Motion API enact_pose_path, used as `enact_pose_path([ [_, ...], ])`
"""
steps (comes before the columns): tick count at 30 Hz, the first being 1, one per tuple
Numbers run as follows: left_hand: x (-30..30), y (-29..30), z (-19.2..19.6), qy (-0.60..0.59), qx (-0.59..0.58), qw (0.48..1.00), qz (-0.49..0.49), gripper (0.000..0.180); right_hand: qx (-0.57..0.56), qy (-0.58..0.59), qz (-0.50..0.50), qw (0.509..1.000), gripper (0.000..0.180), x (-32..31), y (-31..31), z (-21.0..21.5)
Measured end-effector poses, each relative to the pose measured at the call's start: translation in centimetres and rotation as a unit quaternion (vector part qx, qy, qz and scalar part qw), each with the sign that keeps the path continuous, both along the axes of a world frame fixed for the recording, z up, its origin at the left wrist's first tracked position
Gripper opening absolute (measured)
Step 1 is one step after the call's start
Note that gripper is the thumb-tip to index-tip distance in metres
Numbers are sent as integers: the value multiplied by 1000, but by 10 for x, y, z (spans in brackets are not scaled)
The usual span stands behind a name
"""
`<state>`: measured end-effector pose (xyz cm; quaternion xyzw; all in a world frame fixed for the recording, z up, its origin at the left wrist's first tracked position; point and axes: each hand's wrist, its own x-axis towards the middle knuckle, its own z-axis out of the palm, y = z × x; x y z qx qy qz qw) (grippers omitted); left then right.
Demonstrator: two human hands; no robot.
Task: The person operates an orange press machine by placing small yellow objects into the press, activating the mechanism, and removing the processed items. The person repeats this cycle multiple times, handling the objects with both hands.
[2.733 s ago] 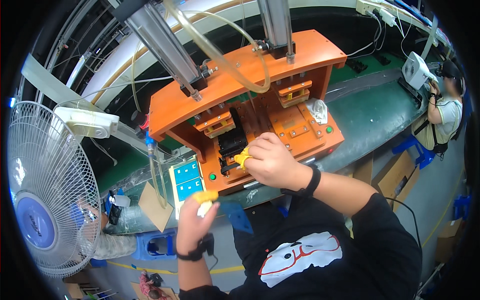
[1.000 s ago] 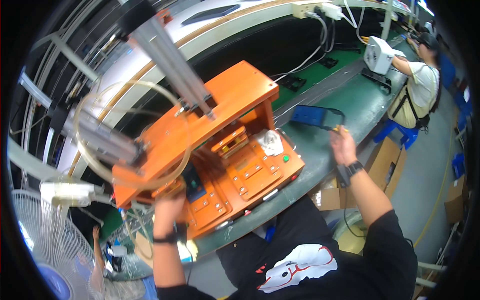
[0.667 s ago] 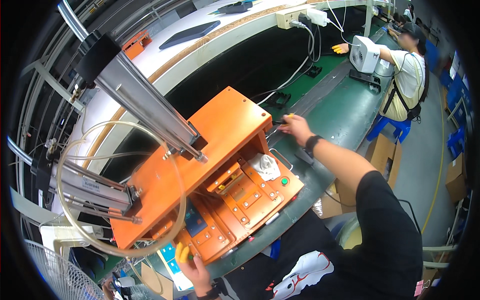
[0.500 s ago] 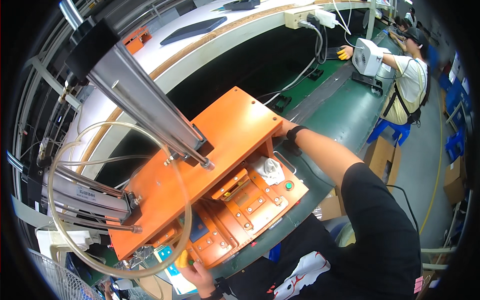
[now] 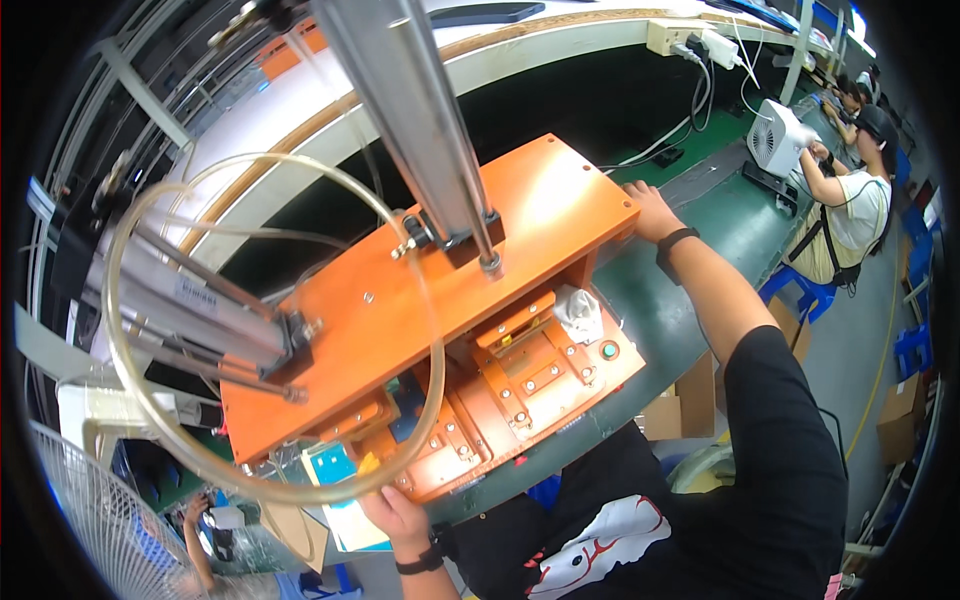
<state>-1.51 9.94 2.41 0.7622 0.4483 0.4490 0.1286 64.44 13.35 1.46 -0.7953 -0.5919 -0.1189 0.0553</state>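
An orange press fixture point(image 5: 480, 281) stands in front of me, with an upper plate over a lower bed. At the right end of the upper plate, my right hand point(image 5: 652, 215) is closed against the edge, its fingertips showing beyond the corner. My left hand point(image 5: 393, 513) grips the fixture's near left corner; yellow covers some of its fingertips, and the hose and corner partly hide the fingers. A metal air cylinder point(image 5: 408, 120) rises from the plate, and another cylinder point(image 5: 195, 290) lies toward the left. A clear hose point(image 5: 118, 335) loops before them. White cloth point(image 5: 580, 313) and a green button point(image 5: 610, 350) sit at the bed's right.
The fixture rests on a green belt point(image 5: 690, 290). Behind it runs a white bench point(image 5: 480, 65) with a power strip point(image 5: 670, 38). A white fan point(image 5: 776, 138) and a seated person point(image 5: 845, 215) are at the far right. A wire fan guard point(image 5: 90, 510) is at lower left.
The view has shifted, so the fixture appears farther right. More of my right hand's fingers show beyond the plate. The co-worker's hand has moved close to the white fan.
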Motion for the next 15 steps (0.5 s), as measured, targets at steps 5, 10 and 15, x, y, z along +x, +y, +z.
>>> enact_pose_path([
  [5,5,2,7,1,44,999,2,38,152,138,94,974,18,-19,-42,28],
  [10,4,0,9,-5,38,999,-5,34,253,570,108,774,25,-47,-138,63],
  [15,10,1,19,15,82,996,-16,32,314,589,142,731,35,-147,-240,156],
])
